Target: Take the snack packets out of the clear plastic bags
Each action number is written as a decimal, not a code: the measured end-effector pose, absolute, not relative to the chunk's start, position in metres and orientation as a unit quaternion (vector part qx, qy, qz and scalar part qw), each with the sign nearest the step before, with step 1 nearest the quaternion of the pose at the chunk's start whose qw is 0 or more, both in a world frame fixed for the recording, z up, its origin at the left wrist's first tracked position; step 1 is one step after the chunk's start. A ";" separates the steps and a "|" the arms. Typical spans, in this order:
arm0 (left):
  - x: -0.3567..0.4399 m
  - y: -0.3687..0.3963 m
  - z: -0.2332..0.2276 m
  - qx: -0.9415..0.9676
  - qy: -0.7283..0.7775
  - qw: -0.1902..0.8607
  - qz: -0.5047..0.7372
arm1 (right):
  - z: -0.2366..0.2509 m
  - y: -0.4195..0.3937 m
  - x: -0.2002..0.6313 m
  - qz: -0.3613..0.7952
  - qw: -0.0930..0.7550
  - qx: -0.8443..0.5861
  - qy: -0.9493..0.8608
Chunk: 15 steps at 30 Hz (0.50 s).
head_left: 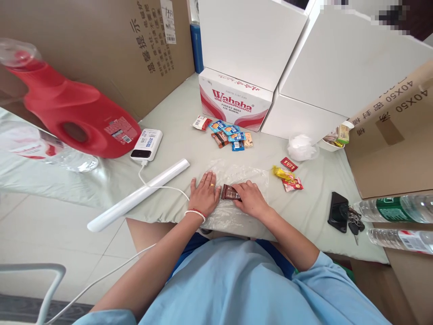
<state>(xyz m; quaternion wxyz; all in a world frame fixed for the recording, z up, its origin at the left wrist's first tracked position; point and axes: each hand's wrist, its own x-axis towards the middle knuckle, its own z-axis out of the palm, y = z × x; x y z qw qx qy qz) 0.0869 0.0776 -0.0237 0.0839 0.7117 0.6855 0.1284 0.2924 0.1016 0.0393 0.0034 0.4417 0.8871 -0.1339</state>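
A clear plastic bag (250,176) lies flat on the pale green table (176,117) in front of me. My left hand (204,195) rests flat on the bag's left side, fingers apart, a ring on one finger and a bead bracelet at the wrist. My right hand (249,197) presses its fingers on a brown chocolate snack packet (230,193) that sits between the two hands at the bag. Farther back lies a pile of small snack packets (229,133), blue, orange and brown. To the right are a red packet (288,164), a yellow one (283,173) and a pink one (292,184).
A white tube (138,195) and a power bank (146,144) with a white cable lie at left, beside a red detergent jug (74,115). A Wahaha carton (233,99) and white boxes stand behind. A phone with keys (340,211), water bottles (395,210) and a cardboard box (392,135) sit at right.
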 end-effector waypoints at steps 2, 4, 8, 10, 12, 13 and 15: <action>0.086 0.078 -0.024 0.714 0.684 0.083 0.129 | 0.040 0.101 0.291 -0.128 -0.014 0.445 0.886; 0.086 0.078 -0.024 0.716 0.681 0.083 0.129 | 0.040 0.101 0.288 -0.125 -0.027 0.447 0.885; 0.085 0.078 -0.024 0.708 0.689 0.082 0.127 | 0.035 0.102 0.283 -0.135 -0.020 0.455 0.880; 0.083 0.078 -0.024 0.703 0.694 0.084 0.130 | 0.033 0.102 0.284 -0.147 -0.022 0.460 0.875; 0.080 0.079 -0.023 0.699 0.695 0.095 0.140 | 0.033 0.101 0.290 -0.165 -0.036 0.462 0.871; 0.077 0.080 -0.022 0.696 0.695 0.103 0.149 | 0.034 0.099 0.294 -0.176 -0.050 0.462 0.868; 0.070 0.082 -0.018 0.686 0.697 0.117 0.174 | 0.040 0.091 0.308 -0.196 -0.100 0.449 0.866</action>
